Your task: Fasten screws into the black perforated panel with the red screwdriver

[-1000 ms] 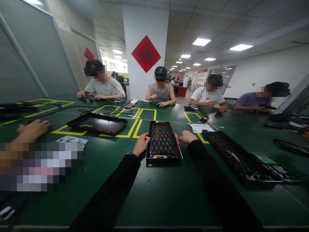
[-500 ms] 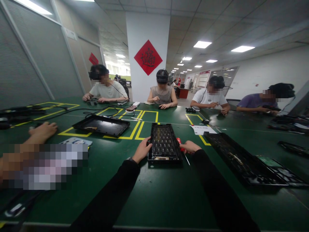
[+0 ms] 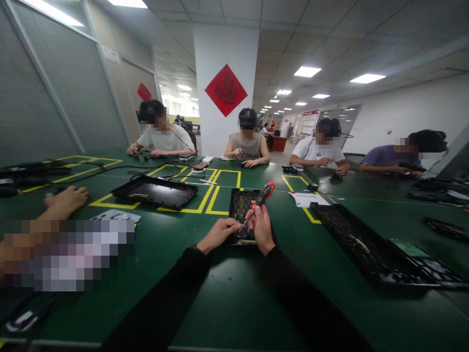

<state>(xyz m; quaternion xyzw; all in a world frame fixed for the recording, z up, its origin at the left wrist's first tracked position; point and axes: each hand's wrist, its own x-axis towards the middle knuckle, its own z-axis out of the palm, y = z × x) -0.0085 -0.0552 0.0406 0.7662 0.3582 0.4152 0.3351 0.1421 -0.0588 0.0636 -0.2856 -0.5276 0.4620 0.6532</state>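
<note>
A screwdriver [image 3: 264,193] with a red and black handle is gripped in my right hand [image 3: 262,229], handle up and its thin shaft slanting down to the left. My left hand [image 3: 219,233] has its thumb and fingers pinched together right by the screwdriver's tip; whatever they hold is too small to make out. Both hands are over a black rectangular plastic tray-like casing [image 3: 237,199] that lies on the green table, and they cover much of its inside.
Another black casing [image 3: 156,190] lies at left, a long one [image 3: 361,239] at right beside a white paper [image 3: 309,199]. A co-worker's arm [image 3: 66,205] rests at far left near a cable. Several people in headsets sit across the table [image 3: 164,293].
My right hand has lifted the screwdriver from the casing's right side to over it, tip now down-left. My left hand has left the casing's left edge and pinches by the tip.
</note>
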